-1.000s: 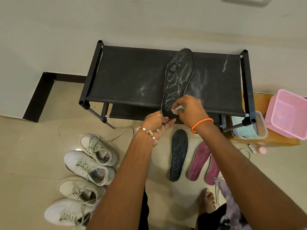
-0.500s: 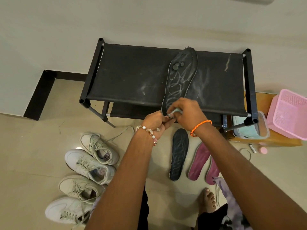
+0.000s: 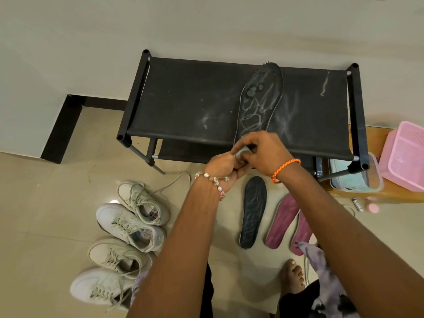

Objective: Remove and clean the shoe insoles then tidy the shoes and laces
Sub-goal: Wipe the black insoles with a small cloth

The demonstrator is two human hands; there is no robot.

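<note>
A black insole (image 3: 259, 97) streaked with white marks lies lengthwise on top of the black fabric shoe rack (image 3: 195, 104). My left hand (image 3: 223, 167) pinches its heel end at the rack's front edge. My right hand (image 3: 263, 150) presses a small pale wipe (image 3: 243, 153) onto the same heel end. A second black insole (image 3: 253, 212) and two magenta insoles (image 3: 282, 221) lie on the floor below. Several white sneakers (image 3: 128, 226) sit in a row at the left with loose laces.
A pink plastic basket (image 3: 406, 154) and a clear tub (image 3: 353, 177) stand on a low wooden board at the right of the rack. A small pink cap (image 3: 371, 207) lies on the tiles. My bare foot (image 3: 292, 276) is near the bottom. A wall runs behind the rack.
My right hand has slid the wipe back down the insole to its heel end, close against my left hand. The insole has stayed in place.
</note>
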